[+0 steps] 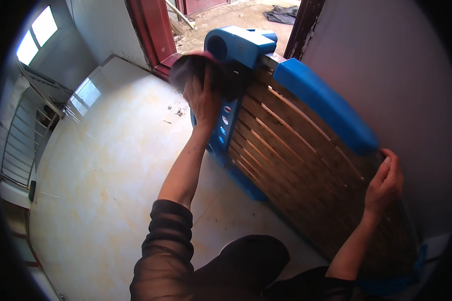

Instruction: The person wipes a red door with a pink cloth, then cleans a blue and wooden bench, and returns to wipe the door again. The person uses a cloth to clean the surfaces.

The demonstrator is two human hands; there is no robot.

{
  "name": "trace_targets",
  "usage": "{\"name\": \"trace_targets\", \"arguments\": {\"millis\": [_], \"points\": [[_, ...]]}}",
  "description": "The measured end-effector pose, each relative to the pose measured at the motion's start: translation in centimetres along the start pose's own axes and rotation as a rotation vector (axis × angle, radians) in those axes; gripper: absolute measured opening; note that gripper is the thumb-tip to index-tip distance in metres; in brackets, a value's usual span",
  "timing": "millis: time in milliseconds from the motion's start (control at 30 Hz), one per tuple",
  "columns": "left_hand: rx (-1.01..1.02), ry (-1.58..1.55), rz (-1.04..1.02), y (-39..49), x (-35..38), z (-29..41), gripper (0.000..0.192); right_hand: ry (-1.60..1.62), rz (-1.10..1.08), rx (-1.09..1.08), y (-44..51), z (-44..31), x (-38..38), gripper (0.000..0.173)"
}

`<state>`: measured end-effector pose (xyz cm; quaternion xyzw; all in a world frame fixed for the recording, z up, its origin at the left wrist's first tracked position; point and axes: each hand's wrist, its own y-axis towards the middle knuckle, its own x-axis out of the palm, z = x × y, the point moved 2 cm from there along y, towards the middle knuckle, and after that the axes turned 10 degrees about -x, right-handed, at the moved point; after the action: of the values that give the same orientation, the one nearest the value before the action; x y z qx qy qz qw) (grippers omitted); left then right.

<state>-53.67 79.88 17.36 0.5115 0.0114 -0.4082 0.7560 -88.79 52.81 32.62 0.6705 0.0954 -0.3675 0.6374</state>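
Note:
My left hand [203,101] is shut on a dark, blurred cloth [184,69] with a reddish edge. It holds the cloth against the blue plastic end piece [233,43] of a bamboo-slatted reclining chair [286,150]. Below my wrist, the chair's blue crossbar [226,120] shows a row of round holes. My right hand [384,184] grips the chair's side frame, just below a long blue armrest [326,107]. The chair stands tilted, its slats facing me. Fingers and cloth hide part of the chair's upper end.
Behind the chair a doorway with a red frame [150,34] opens onto a dirt-covered floor, where a dark cloth [280,15] lies. A pale wall [369,67] rises on the right. Dark crumbs [179,111] lie on the glossy tiled floor [109,169]. Metal railings [22,131] stand far left.

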Motion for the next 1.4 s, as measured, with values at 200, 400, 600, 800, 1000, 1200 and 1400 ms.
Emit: {"name": "trace_targets", "arguments": {"millis": [200,400,600,800,1000,1200,1400], "points": [[-0.256,0.043,0.096,-11.5,3.7,-7.6,0.062,0.006,0.006,0.005,-0.2,0.2,0.5,0.028],[-0.680,-0.117,-0.506,-23.7,7.9,-13.4,0.063,-0.014,0.013,0.000,-0.5,0.6,1.4,0.030],[-0.519,0.183,-0.754,-32.2,9.4,-11.4,0.053,-0.105,-0.006,-0.051,-0.5,0.9,1.4,0.032],[-0.224,0.038,-0.947,-37.5,2.3,-2.6,0.026,-0.150,0.002,-0.055,-0.3,0.6,1.3,0.032],[-0.509,-0.501,-0.716,-30.1,-1.3,-0.9,0.030,-0.193,-0.016,-0.050,-0.4,0.7,1.4,0.033],[-0.368,-0.250,-0.704,-25.0,1.6,-6.3,0.037,-0.103,0.058,-0.145,0.2,1.0,1.6,0.031],[-0.139,0.100,-0.803,-39.4,1.0,-2.1,0.035,-0.099,0.025,-0.160,-1.4,3.1,2.3,0.033]]}}
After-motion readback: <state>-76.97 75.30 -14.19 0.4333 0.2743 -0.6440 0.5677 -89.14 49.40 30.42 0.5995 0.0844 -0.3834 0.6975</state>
